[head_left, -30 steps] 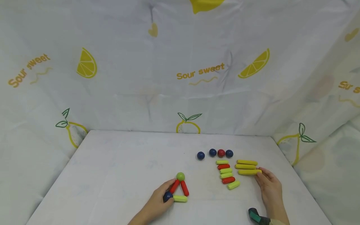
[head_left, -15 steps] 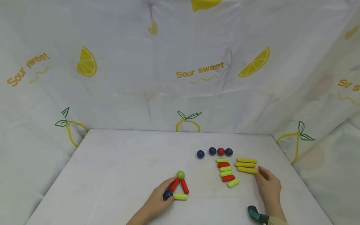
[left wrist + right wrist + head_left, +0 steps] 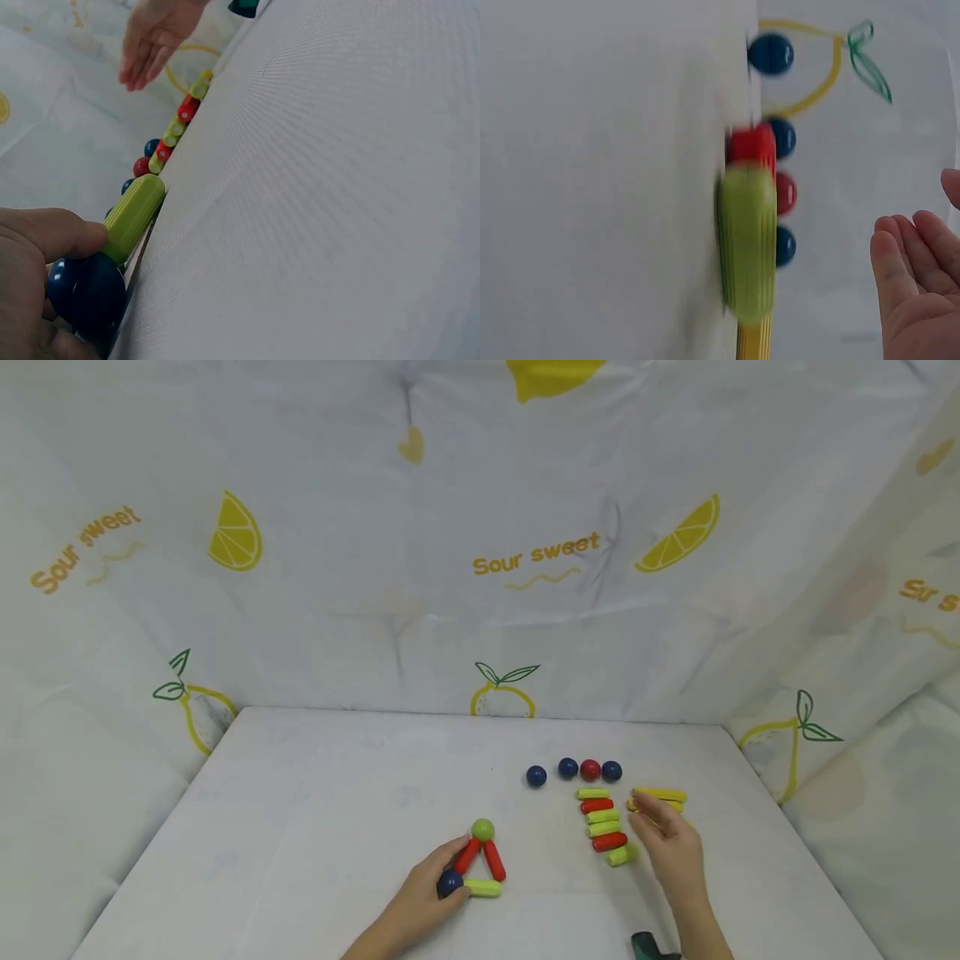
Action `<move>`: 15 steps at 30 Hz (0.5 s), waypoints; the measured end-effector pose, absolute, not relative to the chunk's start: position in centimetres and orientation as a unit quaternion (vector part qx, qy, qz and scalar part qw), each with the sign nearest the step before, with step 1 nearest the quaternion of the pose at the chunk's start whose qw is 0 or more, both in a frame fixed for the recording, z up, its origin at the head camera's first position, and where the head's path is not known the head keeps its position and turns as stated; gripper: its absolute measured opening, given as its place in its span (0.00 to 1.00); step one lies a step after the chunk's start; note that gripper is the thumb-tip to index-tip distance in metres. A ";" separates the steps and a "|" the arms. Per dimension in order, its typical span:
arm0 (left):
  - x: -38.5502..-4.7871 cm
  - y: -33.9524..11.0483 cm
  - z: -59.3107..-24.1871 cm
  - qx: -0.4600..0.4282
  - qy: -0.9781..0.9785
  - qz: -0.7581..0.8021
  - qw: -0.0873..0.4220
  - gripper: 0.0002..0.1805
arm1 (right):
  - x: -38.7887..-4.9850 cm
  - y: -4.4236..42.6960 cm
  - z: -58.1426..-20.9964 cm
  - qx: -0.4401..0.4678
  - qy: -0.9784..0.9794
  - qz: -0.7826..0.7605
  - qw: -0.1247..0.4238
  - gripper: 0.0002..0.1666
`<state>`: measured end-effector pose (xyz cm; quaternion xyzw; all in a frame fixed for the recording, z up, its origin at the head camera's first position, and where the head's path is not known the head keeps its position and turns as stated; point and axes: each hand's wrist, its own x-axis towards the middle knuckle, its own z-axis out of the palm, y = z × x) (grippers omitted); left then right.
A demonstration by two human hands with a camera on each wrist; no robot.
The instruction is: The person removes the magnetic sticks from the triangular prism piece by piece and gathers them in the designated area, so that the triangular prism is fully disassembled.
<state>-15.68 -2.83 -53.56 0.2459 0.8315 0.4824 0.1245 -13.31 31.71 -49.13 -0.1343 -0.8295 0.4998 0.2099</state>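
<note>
My left hand holds a dark blue ball at one corner of a small triangle on the table. From that ball a yellow-green rod extends right, with my thumb against it in the left wrist view. Two red rods lean to a green ball at the top. My right hand, fingers extended and holding nothing, hovers beside the yellow rods, partly hiding them. Just left of it, a loose yellow-green rod ends a column of short rods.
Red and yellow-green short rods lie in a column right of the triangle. Behind them sit a red ball and several dark blue balls. A lemon-print cloth hangs behind the white table.
My right hand has let go of the nearest yellow rod and moved left, toward the short rods. My left hand has stayed on the blue ball.
</note>
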 end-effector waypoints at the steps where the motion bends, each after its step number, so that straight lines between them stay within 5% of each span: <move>1: -15.7 -2.8 -53.5 0.248 0.831 0.483 0.122 0.35 | -13.3 30.6 -49.0 -0.116 -0.825 0.520 0.188 0.23; 8: -15.7 -2.7 -53.7 0.252 0.836 0.475 0.108 0.35 | -13.6 23.6 -48.6 -0.075 -0.775 0.627 0.002 0.22; 15: -15.6 -2.7 -53.9 0.249 0.837 0.478 0.096 0.35 | -14.5 20.7 -50.5 0.033 -0.782 0.617 -0.082 0.26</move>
